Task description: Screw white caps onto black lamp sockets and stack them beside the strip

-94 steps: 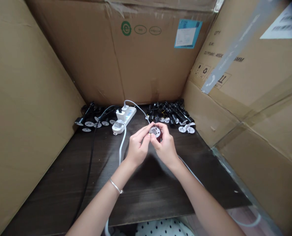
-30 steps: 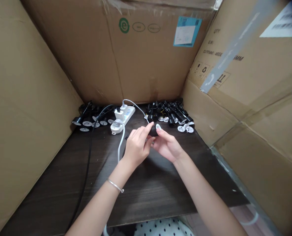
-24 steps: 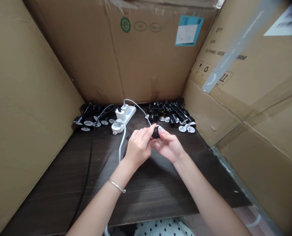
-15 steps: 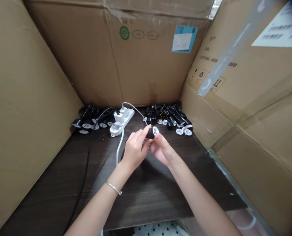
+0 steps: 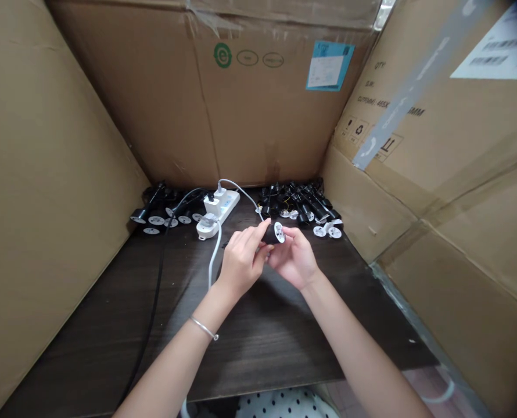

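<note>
Both hands meet over the middle of a dark wooden table (image 5: 258, 342). My left hand (image 5: 241, 264), a thin bracelet on its wrist, pinches the black body of a small plug-like part (image 5: 272, 233) whose round white face points right and up. My right hand (image 5: 295, 261) cups the same part from the right and below, fingers curled against it. A white cable runs from behind the hands back to a white power strip (image 5: 219, 210).
A pile of black parts with white round faces (image 5: 304, 209) lies at the back right, a smaller group (image 5: 165, 212) at the back left. A black cable (image 5: 154, 302) crosses the left of the table. Cardboard walls (image 5: 45, 174) close in on three sides.
The part was turned from facing me to lying sideways between the hands. Over the last second the hands stayed together with only small shifts; the camera view wobbled slightly.
</note>
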### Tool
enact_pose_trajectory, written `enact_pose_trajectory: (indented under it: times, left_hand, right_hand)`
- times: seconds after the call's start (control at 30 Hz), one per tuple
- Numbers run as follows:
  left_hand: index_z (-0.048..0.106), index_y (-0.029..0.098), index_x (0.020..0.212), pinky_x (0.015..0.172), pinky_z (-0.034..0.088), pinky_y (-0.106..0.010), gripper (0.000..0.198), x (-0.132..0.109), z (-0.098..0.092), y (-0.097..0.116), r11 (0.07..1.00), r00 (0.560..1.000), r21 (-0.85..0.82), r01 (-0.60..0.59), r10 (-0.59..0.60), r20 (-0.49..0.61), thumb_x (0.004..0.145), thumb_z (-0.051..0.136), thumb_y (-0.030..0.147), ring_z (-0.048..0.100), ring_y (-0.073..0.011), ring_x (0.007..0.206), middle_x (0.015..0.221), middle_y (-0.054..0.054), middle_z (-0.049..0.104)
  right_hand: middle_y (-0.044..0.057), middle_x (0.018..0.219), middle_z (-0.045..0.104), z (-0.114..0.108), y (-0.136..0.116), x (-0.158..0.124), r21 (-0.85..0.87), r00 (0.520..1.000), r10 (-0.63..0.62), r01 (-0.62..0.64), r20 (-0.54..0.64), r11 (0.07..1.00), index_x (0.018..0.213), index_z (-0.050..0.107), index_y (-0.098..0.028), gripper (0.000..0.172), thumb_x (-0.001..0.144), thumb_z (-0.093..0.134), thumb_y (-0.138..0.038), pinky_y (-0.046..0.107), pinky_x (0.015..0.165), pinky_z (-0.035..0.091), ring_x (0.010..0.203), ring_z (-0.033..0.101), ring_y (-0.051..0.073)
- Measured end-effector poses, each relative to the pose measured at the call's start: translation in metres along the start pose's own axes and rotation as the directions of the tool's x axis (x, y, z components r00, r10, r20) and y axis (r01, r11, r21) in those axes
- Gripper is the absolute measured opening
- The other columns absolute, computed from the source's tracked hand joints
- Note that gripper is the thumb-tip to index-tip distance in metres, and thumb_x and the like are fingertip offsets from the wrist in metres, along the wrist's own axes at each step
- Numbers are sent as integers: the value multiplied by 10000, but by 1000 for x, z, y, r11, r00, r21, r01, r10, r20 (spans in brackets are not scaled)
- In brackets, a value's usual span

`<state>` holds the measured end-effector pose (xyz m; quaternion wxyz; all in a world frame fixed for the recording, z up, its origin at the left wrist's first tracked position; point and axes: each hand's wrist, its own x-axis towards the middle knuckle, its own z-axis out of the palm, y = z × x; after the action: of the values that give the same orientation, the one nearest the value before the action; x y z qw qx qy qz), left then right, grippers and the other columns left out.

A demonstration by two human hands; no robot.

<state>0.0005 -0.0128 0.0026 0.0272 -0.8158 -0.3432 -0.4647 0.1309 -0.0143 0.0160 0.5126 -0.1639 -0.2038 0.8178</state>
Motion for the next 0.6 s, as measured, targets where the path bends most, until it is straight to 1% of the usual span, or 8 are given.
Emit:
enact_pose_trajectory:
  times: [0.13,0.23,0.4,0.5,0.6]
  left_hand:
    - [376,158,1285,700,391,-269,432,0,0,0,1000,1000,-6,-5,5,-8,863,462,186,521,-126,734,909,-51,585]
    - [380,147,1283,702,389,-271,438,0,1,-1,1000,1000,-2,-8,8,-7,857,473,182,522,-130,744,897,-51,581]
    - [378,151,1287,706,388,-282,442,0,1,-1,1000,1000,3,-19,19,-3,857,471,183,530,-140,760,907,-58,592]
    - [378,157,1288,714,389,-291,442,0,1,-2,999,999,9,-32,32,-5,857,469,184,542,-149,782,956,-72,604]
    - [388,156,1280,721,391,-299,436,-1,3,-3,999,999,17,-43,43,-2,853,473,183,550,-162,817,978,-78,607]
  right_hand:
    - [16,743,649,0,0,1,-28,1000,-21,22,11,999,822,625,-149,221,768,459,-284,214,617,468,663,588,112]
    - [16,788,650,1,2,0,-59,997,-61,63,36,996,851,624,-152,216,749,518,-310,207,634,474,696,592,109]
    - [-14,786,637,2,3,-3,-125,992,-112,117,51,985,855,624,-176,164,695,601,-204,191,614,478,689,588,93]
    - [-13,780,633,1,4,-3,-116,991,-113,120,69,986,826,627,-168,148,681,613,-192,188,612,485,692,585,91]
    - [-8,773,632,-1,5,-1,-95,993,-109,114,55,989,819,629,-158,155,666,621,-185,189,621,494,693,582,91]
